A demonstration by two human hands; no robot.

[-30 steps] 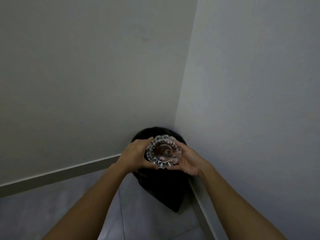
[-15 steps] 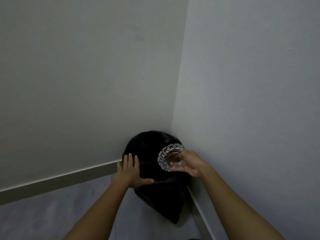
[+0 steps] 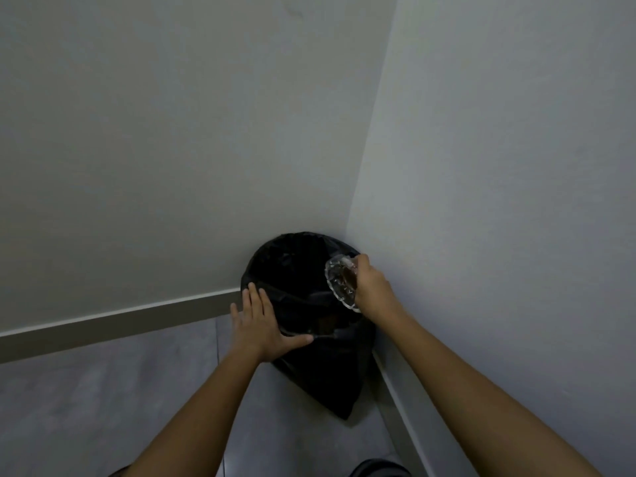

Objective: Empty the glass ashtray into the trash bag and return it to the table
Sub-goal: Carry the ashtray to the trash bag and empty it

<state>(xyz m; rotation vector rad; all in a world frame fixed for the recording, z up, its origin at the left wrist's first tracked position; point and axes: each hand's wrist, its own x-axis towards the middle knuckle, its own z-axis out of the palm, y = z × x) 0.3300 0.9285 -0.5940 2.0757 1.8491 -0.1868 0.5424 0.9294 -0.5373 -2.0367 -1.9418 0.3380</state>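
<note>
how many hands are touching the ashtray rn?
1. The right hand grips the glass ashtray, tipped on edge over the trash bag. The left hand lies flat on the bag's near rim, apart from the ashtray.

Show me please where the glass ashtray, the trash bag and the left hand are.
glass ashtray (image 3: 339,287): head view, on its tilted bowl.
trash bag (image 3: 285,266): head view, on its dark upper part.
left hand (image 3: 260,323): head view, on the back of the hand.

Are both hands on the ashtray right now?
No: only the right hand grips the glass ashtray, tipped over the black trash bag, while the left hand rests open on the bag's edge.
</note>
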